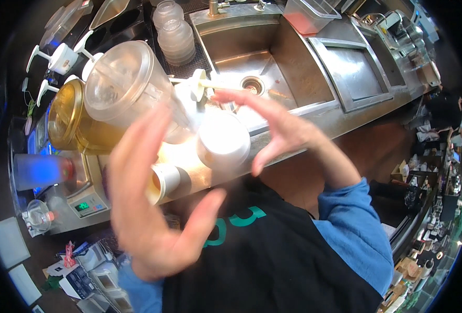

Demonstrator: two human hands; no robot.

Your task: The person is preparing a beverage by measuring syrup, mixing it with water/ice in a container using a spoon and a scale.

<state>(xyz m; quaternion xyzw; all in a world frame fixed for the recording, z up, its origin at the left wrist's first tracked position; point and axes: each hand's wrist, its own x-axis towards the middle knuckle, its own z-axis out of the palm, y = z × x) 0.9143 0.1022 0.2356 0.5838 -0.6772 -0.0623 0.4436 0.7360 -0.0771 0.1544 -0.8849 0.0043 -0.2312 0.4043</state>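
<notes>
My left hand (pixel 148 211), blurred, is raised close to the camera, its fingers and thumb apart and nothing in its grasp. Farther off, my right hand (pixel 286 129) curves open around the right side of a white round tub (pixel 224 139); I see no contact with it. The tub's top is washed out by glare. A white cup (pixel 166 180) shows between the tub and my left hand, partly covered by that hand. Behind my left fingers stand a large clear lidded pitcher (pixel 117 82) and an amber lidded pitcher (pixel 64 113). A cream-coloured pump head (pixel 198 85) shows beyond the tub.
A steel sink (pixel 309 74) lies ahead, with stacked clear containers (pixel 176 39) on its left. White pump dispensers (pixel 62 58) stand at far left. Nearer are a digital scale (pixel 88 205) and a frosted cup (pixel 39 172). A clear plastic bin (pixel 309 15) stands behind the sink.
</notes>
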